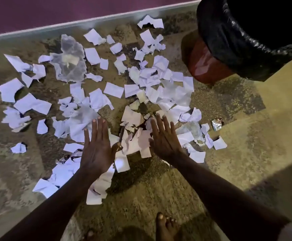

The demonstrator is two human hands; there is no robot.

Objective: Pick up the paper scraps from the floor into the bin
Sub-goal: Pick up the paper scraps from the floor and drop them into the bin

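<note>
Fingers of both hands straight and spread, palms down, gripping nothing. Left hand [96, 146] and right hand [164, 138] flank a small heap of paper scraps [134, 136] on the floor [159, 197]; whether the palms touch the paper cannot be told.

Head view, places relative to the bin [251, 37]:
- Bin: red body, black liner folded over rim, upper right of view, standing on the floor.
- Scraps: white torn pieces scattered widely left of and below the bin, densest just below-left of it; the heap between the hands lies further below.
- Translucent plastic piece [70, 58] far left of the bin, among the scraps.
- Crumpled foil bit [216, 124] below the bin, near the right hand.
- Bare foot [166, 226] at bottom edge, well below the bin.
</note>
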